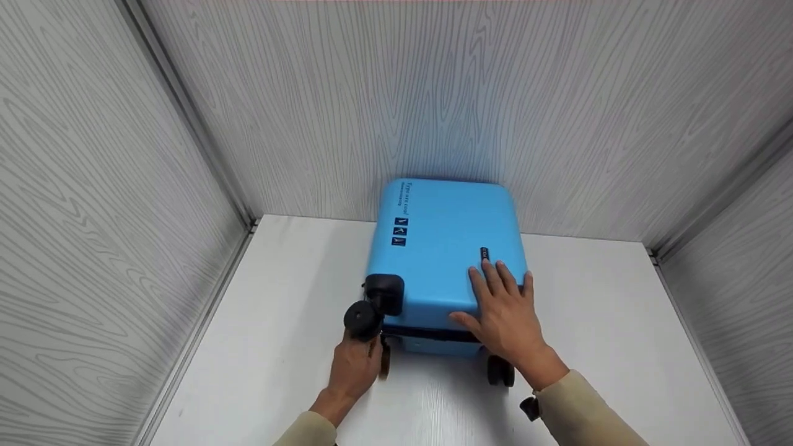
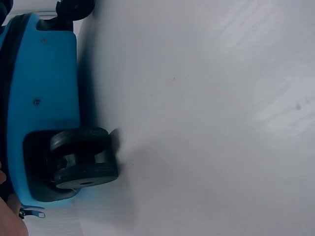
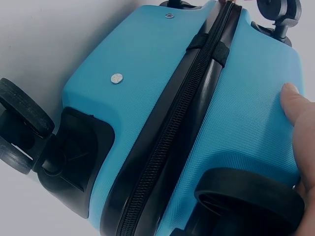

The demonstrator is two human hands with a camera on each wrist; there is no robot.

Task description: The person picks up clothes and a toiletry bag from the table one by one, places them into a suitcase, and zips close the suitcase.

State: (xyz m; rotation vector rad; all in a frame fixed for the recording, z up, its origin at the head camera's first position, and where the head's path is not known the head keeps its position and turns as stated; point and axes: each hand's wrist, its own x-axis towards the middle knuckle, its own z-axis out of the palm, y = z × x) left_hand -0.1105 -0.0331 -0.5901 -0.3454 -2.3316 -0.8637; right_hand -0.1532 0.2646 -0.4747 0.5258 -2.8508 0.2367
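Observation:
A light blue hard-shell suitcase (image 1: 446, 229) lies flat, its wheeled end towards me. My right hand (image 1: 508, 319) rests on the near right part of the upper shell, fingers spread and thumb by the near edge. At the near left corner my left hand (image 1: 355, 365) is bent in beside the wheels, its fingertips hidden behind a black wheel (image 1: 362, 319) in the head view. The left wrist view shows its fingers at the seam, pinching by a small metal zipper pull (image 2: 34, 214). A black zipper (image 3: 182, 108) runs closed between the shell halves across this end.
Lower wheels (image 1: 500, 370) sit near the white tabletop (image 1: 297, 297). A grey wood-grain panel (image 1: 433, 93) stands right behind the suitcase, with a side panel (image 1: 80, 217) on the left and another (image 1: 737, 260) on the right.

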